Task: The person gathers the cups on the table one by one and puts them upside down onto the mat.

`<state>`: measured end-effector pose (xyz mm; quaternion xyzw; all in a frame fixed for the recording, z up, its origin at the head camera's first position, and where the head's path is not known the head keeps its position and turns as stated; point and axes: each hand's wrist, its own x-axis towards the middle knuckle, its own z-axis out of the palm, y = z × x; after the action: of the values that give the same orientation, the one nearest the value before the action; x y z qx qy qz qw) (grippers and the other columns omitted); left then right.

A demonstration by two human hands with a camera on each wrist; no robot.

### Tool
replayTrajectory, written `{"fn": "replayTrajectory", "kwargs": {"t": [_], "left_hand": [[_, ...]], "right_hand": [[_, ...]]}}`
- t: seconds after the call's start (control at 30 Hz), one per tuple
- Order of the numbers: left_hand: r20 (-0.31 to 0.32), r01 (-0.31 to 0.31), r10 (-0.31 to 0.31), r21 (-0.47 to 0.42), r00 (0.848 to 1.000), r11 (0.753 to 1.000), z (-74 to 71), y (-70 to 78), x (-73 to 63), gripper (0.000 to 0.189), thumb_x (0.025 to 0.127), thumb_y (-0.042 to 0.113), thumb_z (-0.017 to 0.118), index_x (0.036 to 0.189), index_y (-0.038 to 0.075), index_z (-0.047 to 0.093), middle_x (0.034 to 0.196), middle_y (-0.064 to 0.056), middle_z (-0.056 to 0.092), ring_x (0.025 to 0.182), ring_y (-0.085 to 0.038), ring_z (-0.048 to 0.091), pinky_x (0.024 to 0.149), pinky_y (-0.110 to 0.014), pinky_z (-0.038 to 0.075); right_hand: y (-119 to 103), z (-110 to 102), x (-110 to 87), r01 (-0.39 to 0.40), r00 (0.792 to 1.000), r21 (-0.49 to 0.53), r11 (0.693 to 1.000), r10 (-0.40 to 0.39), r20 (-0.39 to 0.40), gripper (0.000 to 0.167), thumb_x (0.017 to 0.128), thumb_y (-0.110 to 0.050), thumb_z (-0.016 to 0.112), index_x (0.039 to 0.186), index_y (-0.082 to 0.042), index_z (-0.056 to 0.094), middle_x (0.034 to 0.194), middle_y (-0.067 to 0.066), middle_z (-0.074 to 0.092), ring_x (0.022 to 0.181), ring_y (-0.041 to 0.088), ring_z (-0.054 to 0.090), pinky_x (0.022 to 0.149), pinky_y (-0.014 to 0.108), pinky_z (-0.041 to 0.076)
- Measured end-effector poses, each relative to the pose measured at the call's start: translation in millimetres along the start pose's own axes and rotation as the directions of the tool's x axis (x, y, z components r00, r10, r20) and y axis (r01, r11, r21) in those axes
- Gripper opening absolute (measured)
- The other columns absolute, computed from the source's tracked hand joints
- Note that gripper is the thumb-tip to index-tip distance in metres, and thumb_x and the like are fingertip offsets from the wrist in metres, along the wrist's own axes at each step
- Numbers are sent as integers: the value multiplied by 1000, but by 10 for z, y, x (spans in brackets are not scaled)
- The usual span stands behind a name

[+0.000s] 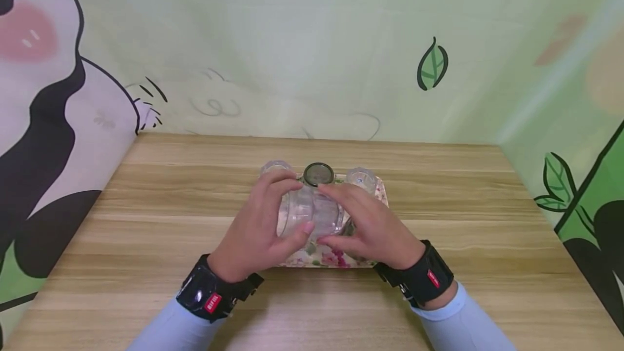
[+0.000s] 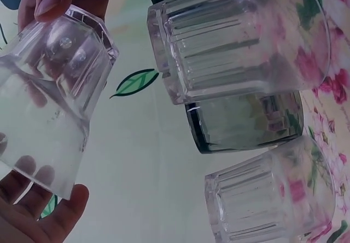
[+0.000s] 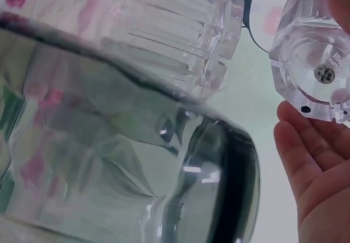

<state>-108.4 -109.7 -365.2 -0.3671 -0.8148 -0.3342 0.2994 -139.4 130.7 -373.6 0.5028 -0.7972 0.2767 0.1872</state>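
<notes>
Between both hands, a clear faceted tumbler (image 2: 44,117) is held on its side above a floral tray (image 1: 336,258). My left hand (image 1: 258,232) grips it around the rim end, with fingertips showing through the wall in the left wrist view. Around its base end curls my right hand (image 1: 377,226), thumb against the side. A small round sticker (image 3: 325,74) and a dark spot mark the tumbler's thick base in the right wrist view. Below, a clear tumbler (image 2: 235,46) and a smoky green glass (image 2: 246,122) stand upside down on the tray.
At the tray's back stand another green glass (image 1: 319,174) and two clear tumblers (image 1: 276,167), (image 1: 362,177), bottoms up. Close to the right wrist looms a green glass (image 3: 109,144). The wooden table (image 1: 195,177) ends at a wall sheet (image 1: 317,69) printed with a panda and leaves.
</notes>
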Motion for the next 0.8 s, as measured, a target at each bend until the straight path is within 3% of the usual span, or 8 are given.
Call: {"fn": "replayTrajectory", "kwargs": {"t": [0.23,0.4,0.6,0.8], "left_hand": [[-16,24,-24,-7,1000,1000,-93,-46,20,61,100,53,43,128,-2,47,131,-20,47,126,-31,46,109,-43,41],[-47,61,-61,16,997,998,-165,-83,20,62,101,53,40,127,-2,49,129,-20,49,122,-32,47,104,-45,43],[-30,104,-102,41,994,994,-216,-99,24,65,101,58,38,128,0,49,129,-20,49,121,-32,48,98,-48,47],[-31,94,-93,37,995,995,-232,-109,27,66,99,59,42,128,0,49,129,-20,50,121,-32,48,99,-49,46]], "right_hand": [[-10,-6,3,-7,1000,14,1000,7,-12,83,80,-37,84,144,0,46,138,16,57,127,28,55,108,43,47],[-26,11,14,-8,1000,-27,1000,8,-15,78,82,-40,82,142,-2,50,138,16,55,127,30,54,106,44,47],[-37,34,22,-14,1000,-42,999,13,-19,74,84,-41,80,141,-5,50,137,15,54,122,30,55,101,45,52],[-54,55,39,-9,1000,-10,1000,9,-27,81,85,-40,80,146,-1,44,140,17,53,127,30,54,106,43,48]]}}
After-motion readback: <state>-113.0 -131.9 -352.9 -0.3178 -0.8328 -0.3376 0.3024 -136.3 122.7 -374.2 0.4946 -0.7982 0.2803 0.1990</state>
